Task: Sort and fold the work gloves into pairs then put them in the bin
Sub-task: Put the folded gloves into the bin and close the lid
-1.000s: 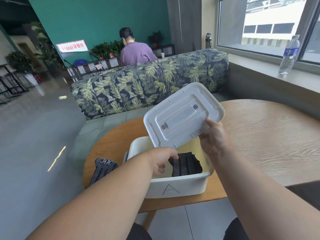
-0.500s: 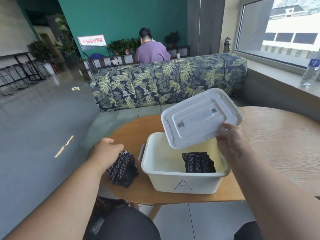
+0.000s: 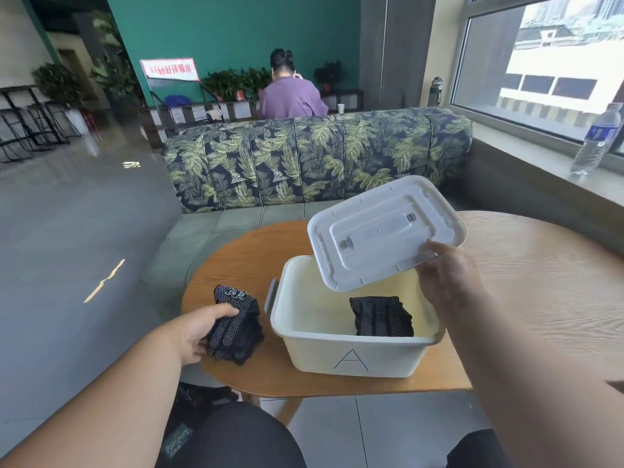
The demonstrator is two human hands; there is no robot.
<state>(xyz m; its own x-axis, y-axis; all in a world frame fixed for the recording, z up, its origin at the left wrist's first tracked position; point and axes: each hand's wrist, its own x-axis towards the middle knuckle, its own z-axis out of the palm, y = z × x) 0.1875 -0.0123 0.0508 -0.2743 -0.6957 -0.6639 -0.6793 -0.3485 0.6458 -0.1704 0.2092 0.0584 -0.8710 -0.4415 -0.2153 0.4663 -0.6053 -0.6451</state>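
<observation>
A white bin (image 3: 351,358) marked with the letter A stands on the round wooden table (image 3: 243,255). One folded pair of black dotted gloves (image 3: 380,317) lies inside it, at the right. My right hand (image 3: 445,278) grips the near edge of the bin's white lid (image 3: 385,231) and holds it tilted above the bin. A second folded pair of black dotted gloves (image 3: 236,327) lies on the table, left of the bin. My left hand (image 3: 199,327) grips it from the near left side.
A leaf-patterned sofa (image 3: 317,160) stands behind the table, and a person in a purple top sits beyond it. A water bottle (image 3: 596,140) stands on the window sill at right. A dark bag (image 3: 199,405) lies near my knees under the table edge.
My left hand left the bin, moved left and took hold of the folded pair on the table. The right hand keeps the lid raised. The view swung left, then back right.
</observation>
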